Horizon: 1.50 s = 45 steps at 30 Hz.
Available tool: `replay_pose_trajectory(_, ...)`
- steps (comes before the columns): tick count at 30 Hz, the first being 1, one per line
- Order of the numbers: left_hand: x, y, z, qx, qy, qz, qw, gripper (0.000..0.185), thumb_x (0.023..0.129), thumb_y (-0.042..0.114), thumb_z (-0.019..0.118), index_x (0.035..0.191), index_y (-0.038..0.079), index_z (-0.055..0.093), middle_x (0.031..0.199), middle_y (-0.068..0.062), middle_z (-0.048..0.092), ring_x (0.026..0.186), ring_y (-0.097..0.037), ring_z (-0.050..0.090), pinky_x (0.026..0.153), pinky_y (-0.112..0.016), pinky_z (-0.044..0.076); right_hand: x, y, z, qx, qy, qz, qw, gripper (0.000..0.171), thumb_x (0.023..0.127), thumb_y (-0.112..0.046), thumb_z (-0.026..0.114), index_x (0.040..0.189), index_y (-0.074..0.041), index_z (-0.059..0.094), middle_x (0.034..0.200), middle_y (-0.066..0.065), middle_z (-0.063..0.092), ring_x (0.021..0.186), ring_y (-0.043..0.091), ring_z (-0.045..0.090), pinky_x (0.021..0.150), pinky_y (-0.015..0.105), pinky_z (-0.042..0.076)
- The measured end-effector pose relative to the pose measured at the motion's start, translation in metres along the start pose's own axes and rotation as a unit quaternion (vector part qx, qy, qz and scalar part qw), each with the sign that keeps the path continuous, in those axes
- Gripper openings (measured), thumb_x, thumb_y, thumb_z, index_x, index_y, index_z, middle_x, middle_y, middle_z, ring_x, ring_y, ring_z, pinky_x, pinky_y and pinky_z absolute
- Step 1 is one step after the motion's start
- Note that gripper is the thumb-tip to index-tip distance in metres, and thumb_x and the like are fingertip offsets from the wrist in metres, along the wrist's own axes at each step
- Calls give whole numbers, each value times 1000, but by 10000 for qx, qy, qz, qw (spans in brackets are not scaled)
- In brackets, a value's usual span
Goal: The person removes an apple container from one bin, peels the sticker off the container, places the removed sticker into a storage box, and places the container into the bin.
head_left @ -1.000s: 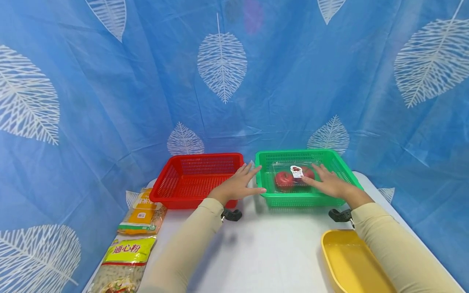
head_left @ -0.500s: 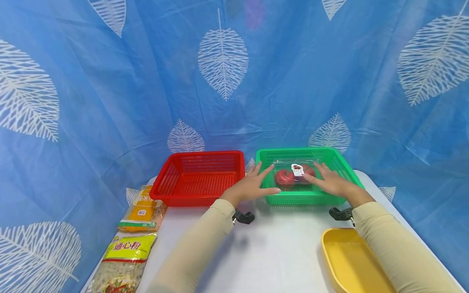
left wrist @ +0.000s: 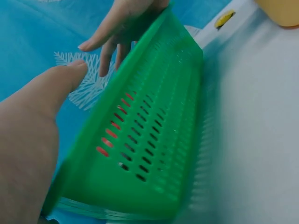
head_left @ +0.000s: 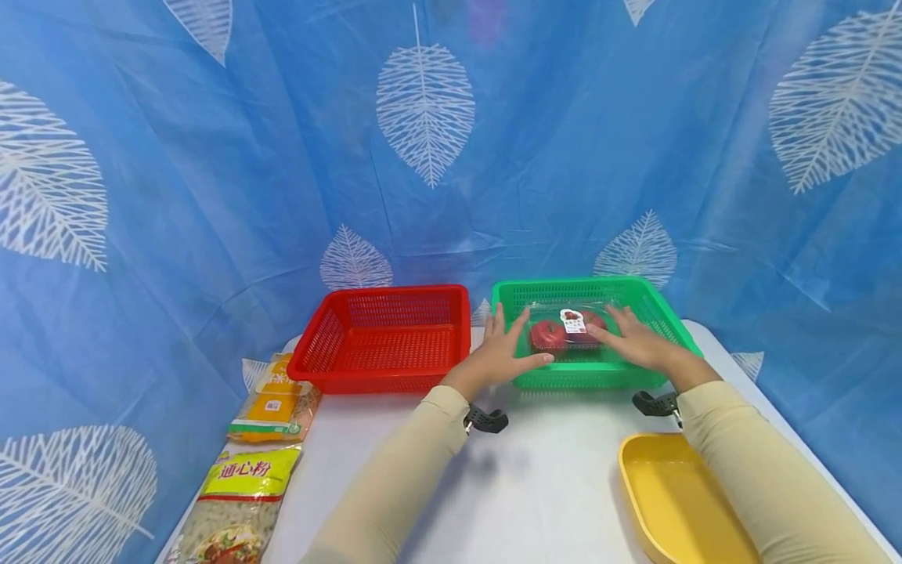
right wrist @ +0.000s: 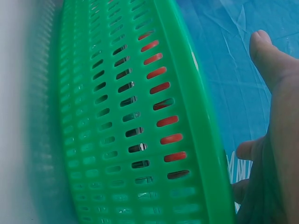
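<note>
Fruit box (head_left: 561, 339) sits inside the green basket (head_left: 585, 379), clear plastic over red fruit, with a white label (head_left: 573, 320) on top. Your left hand (head_left: 496, 356) is over the basket's left end and your right hand (head_left: 643, 345) over its right end, the right thumb (head_left: 604, 337) just beside the label. On both hands the fingers are extended, with the thumb apart from them; neither is clamped on anything. Whether any fingertip touches the box cannot be told. Caution: if you lift from one end only, the box may tilt and the fruit may roll to the low side. Smooth plastic may slip under uneven pressure, and thin walls may buckle if you squeeze hard. Too low a lift could catch the near rim and drag the basket. In both wrist views the basket wall screens the box, leaving red patches through the slots (right wrist: 167, 121). Print on the label is too small to read. Your right sleeve (head_left: 768, 470) covers part of the yellow tray (head_left: 676, 493); the frame's lower edge cuts off the tray and the pasta bag (head_left: 236, 509).
</note>
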State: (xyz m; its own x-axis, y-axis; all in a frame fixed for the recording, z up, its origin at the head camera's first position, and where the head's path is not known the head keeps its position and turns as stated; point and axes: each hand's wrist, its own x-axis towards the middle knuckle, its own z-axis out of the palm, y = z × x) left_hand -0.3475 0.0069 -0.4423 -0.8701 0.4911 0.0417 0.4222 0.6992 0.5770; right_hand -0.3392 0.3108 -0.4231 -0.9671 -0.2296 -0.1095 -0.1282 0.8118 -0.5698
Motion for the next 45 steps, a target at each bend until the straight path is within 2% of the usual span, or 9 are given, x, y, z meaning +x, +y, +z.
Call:
replay_pose_trajectory(4,3,-3,9,-148,282,-135,9994,106,90,80,57,171,35,5,172,-9,-25,156,-40,-14,109,-69,39,2,2,-2,118,-20,41,9999,100,106,-68,37,167,2,-1,165,38,-14,147,65,-4,106,85,9)
replay_pose_trajectory(10,6,-8,18,-546,705,-323,9955,106,90,72,66,171,28,13,174,-14,-15,157,-44,8,109,-69,37,4,5,-3,179,-20,91,9998,98,107,-66,36,167,1,-2,165,39,-11,148,62,-8,107,85,6)
replay_pose_trajectory(19,6,-7,24,-978,905,-482,9899,109,89,62,75,171,24,14,174,-11,-15,154,-41,26,110,-64,40,3,6,-6,444,-140,284,9985,103,104,-72,34,166,0,-5,164,40,-12,147,64,-10,107,85,5)
replay_pose_trajectory(26,6,-7,27,-1006,1014,-569,9881,110,88,64,75,171,22,17,175,-14,-10,150,-43,34,108,-62,43,5,8,-6,515,-188,416,9976,105,104,-73,34,166,1,-7,164,41,-13,146,64,-10,108,84,5)
replay_pose_trajectory(30,5,-7,27,-1015,1045,-554,9878,110,88,64,75,171,19,18,174,-15,-9,149,-43,36,108,-62,44,5,9,-6,557,-208,464,9972,104,104,-72,33,165,1,-9,164,40,-14,146,64,-10,108,84,4)
replay_pose_trajectory(36,4,-6,26,-1219,1019,-736,9845,114,85,65,77,171,18,18,175,-11,-10,151,-42,31,109,-63,41,6,9,-6,724,-304,560,9953,107,103,-76,32,165,0,-11,164,39,-14,146,65,-7,108,83,7)
replay_pose_trajectory(45,5,-6,28,-1419,1042,-937,9799,115,84,64,79,171,19,18,175,-13,-5,152,-43,28,109,-66,39,8,11,-9,1056,-436,661,9912,108,102,-78,32,165,-4,-15,165,37,-16,147,64,-8,108,84,7)
